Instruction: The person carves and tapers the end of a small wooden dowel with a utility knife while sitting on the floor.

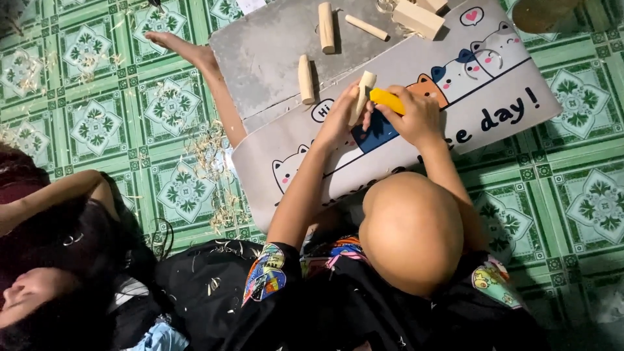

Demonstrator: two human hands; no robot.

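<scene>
the person sits on the green patterned tile floor [97, 123], both arms extended toward 12 o'clock over a grey mat printed with cartoon cats [468, 97].

left hand [338, 120]: closed around the lower part of a pale wooden peg [362, 96], which stands tilted, its top end leaning toward 1 o'clock. the fingers wrap the peg firmly; the grip is narrow and loaded.

right hand [419, 117]: closed around a yellow-handled tool [387, 101], whose handle projects from the fist toward 9 o'clock and meets the peg near its upper half. whether a blade is exposed cannot be told; the contact point is too small to resolve.

work position: peg and tool sit just above the mat, near its 9 o'clock half, close to the edge of a grey board [266, 52] that lies under the mat's far side.

on the board, toward 12 o'clock of the hands: a short wooden dowel [305, 79] lying nearest, a second upright-lying dowel [326, 27] beyond it, a thinner stick [367, 27] at an angle, and a rectangular wooden block [419, 18].

pale wood shavings [211, 169] are scattered over the tiles at 9 o'clock of the mat.

another person lies on the floor at 8 o'clock, one bare foot [179, 45] reaching to the board's edge.
</scene>
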